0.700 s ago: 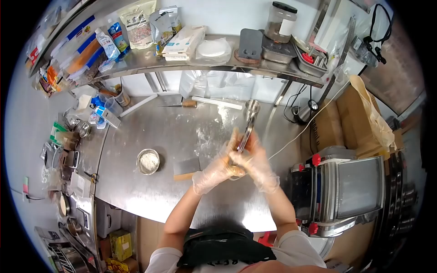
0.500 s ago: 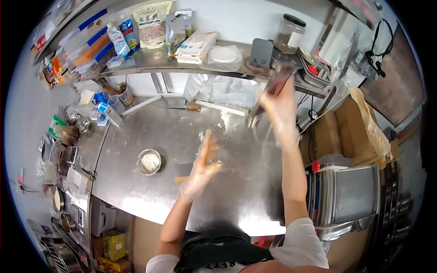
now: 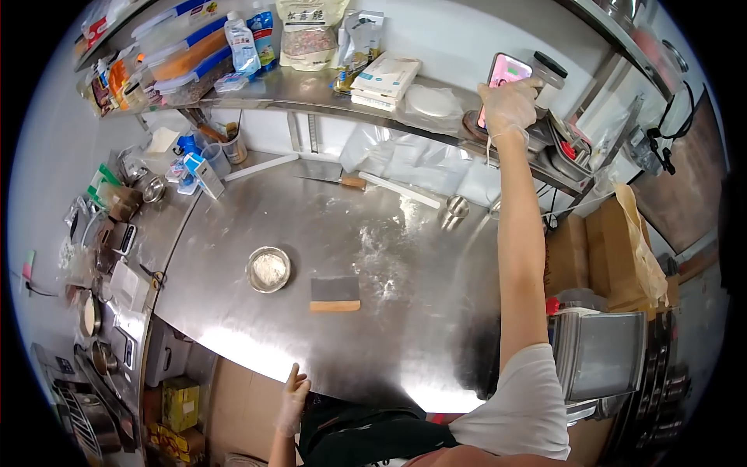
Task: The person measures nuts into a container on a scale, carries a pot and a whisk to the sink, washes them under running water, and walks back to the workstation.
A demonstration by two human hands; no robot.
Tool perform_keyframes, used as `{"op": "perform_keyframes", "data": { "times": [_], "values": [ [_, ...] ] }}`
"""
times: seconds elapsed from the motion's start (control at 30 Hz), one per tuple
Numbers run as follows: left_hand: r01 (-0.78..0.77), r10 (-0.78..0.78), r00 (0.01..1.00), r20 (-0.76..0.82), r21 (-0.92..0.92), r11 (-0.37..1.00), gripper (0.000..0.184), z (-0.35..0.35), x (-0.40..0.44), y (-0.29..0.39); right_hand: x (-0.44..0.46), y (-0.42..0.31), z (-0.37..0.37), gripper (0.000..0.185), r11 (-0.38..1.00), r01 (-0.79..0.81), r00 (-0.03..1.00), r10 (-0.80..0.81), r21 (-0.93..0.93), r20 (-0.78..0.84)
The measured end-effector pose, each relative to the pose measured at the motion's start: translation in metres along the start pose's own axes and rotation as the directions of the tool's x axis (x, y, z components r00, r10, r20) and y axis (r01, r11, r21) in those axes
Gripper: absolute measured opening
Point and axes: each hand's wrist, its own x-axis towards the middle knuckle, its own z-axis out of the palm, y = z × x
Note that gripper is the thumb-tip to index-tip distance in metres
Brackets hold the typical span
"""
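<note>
right hand (image 3: 510,110) clamped on phone (image 3: 502,74) by its side edges, upright at shelf (image 3: 299,92), jar (image 3: 549,78) tight beside. left hand (image 3: 292,401) fingers loosely apart, by table (image 3: 327,342) front edge, well apart from bowl (image 3: 269,270).

Shiny steel desk (image 3: 210,272) beneath a loaded metal shelf (image 3: 311,95), pale wall (image 3: 436,35) behind, tan floor (image 3: 245,401) below, bright glare along the desk's near edge
</note>
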Motion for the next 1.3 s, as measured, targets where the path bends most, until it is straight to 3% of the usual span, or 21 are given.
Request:
{"op": "perform_keyframes", "data": {
  "times": [0.17,0.27,0.4,0.5,0.53,0.63,0.7,0.77,0.9,0.97,1.07,1.17,1.3],
  "values": [
    [-0.038,0.023,0.989,-0.149,-0.098,0.994,0.065,-0.029,-0.026,-0.023,0.001,0.018,0.040,0.110,0.996,0.075,0.987,-0.081,-0.050,-0.136],
    [-0.062,0.018,0.950,-0.311,-0.133,0.989,0.067,-0.054,-0.037,-0.061,-0.018,0.028,0.060,0.099,0.964,0.265,0.954,-0.267,-0.028,-0.134],
    [0.053,-0.093,0.841,-0.533,-0.090,0.995,0.070,-0.093,-0.073,-0.137,-0.089,0.009,0.085,0.085,0.794,0.575,0.809,-0.516,0.198,-0.282],
    [0.154,-0.222,0.744,-0.631,-0.162,0.975,0.072,-0.103,-0.110,-0.197,-0.187,-0.001,0.076,0.076,0.565,0.683,0.723,-0.613,0.464,-0.318],
    [0.111,-0.224,0.734,-0.641,-0.213,0.971,0.074,-0.110,-0.115,-0.216,-0.227,-0.004,0.069,0.073,0.507,0.665,0.711,-0.655,0.548,-0.256],
    [0.250,-0.375,0.588,-0.717,-0.280,0.927,0.074,-0.128,-0.141,-0.232,-0.365,-0.011,0.031,0.065,0.416,0.471,0.601,-0.797,0.778,0.062],
    [0.296,-0.455,0.508,-0.731,-0.348,0.889,0.071,-0.145,-0.151,-0.269,-0.442,-0.029,-0.007,0.065,0.435,0.238,0.449,-0.842,0.868,0.299],
    [0.336,-0.547,0.460,-0.699,-0.433,0.836,0.068,-0.164,-0.157,-0.320,-0.509,-0.042,-0.028,0.065,0.426,0.017,0.295,-0.866,0.905,0.403],
    [0.275,-0.724,0.400,-0.562,-0.680,0.680,0.061,-0.190,-0.177,-0.369,-0.613,-0.069,-0.042,0.063,0.381,-0.121,0.170,-0.902,0.917,0.397],
    [0.236,-0.731,0.377,-0.569,-0.704,0.670,0.059,-0.205,-0.176,-0.413,-0.653,-0.093,-0.058,0.064,0.387,-0.116,0.082,-0.914,0.915,0.397],
    [0.022,-0.782,0.359,-0.510,-0.833,0.553,0.059,-0.228,-0.183,-0.401,-0.703,-0.142,-0.085,0.065,0.322,-0.057,-0.031,-0.947,0.945,0.321],
    [-0.183,-0.783,0.287,-0.551,-0.834,0.520,0.060,-0.247,-0.181,-0.392,-0.743,-0.191,-0.126,0.065,0.260,0.001,-0.159,-0.953,0.966,0.257],
    [-0.266,-0.793,0.284,-0.540,-0.839,0.475,0.061,-0.264,-0.182,-0.379,-0.783,-0.243,-0.169,0.064,0.113,0.048,-0.341,-0.932,0.992,0.123]
  ]
}}
